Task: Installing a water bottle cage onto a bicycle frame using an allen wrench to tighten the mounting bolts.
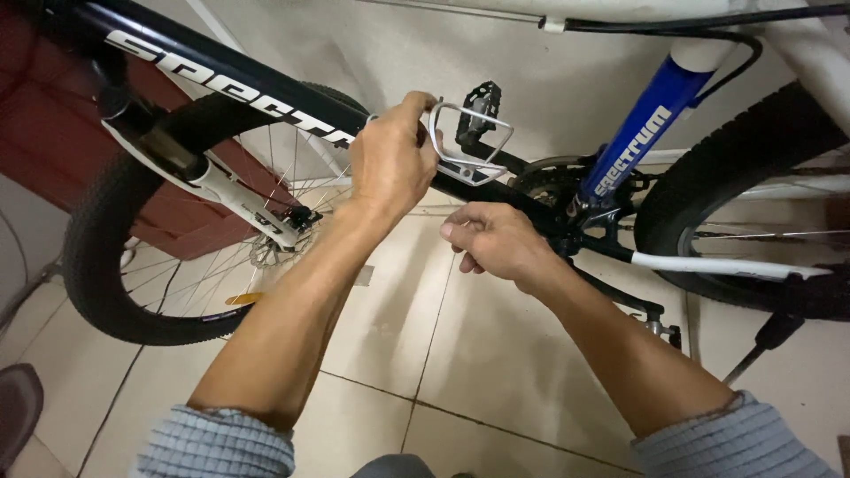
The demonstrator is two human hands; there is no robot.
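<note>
Far left there's the knobby black front tyre [93,257] with its spoked wheel, and the white suspension fork leg [221,190] running down to the hub and a small disc rotor [263,252]. Above that the dark navy bike frame tube [266,84] slants down to the right. The person's left hand [390,159] is up on that tube, fingers curled around the near end of a silver wire bottle cage [469,146], gripping it where it sits against the tube. A black flat pedal [478,111] pokes up just behind the cage. The right hand [496,241] sits lower, just under the tube, fingers bunched with thumb pressed to fingertips like a pinch; can't tell what's in there, if anything. Further right comes the blue seat tube [651,128], then the black rear tyre [708,186] and a white chainstay [722,264]. Everything's over a beige tiled floor [496,354].
</note>
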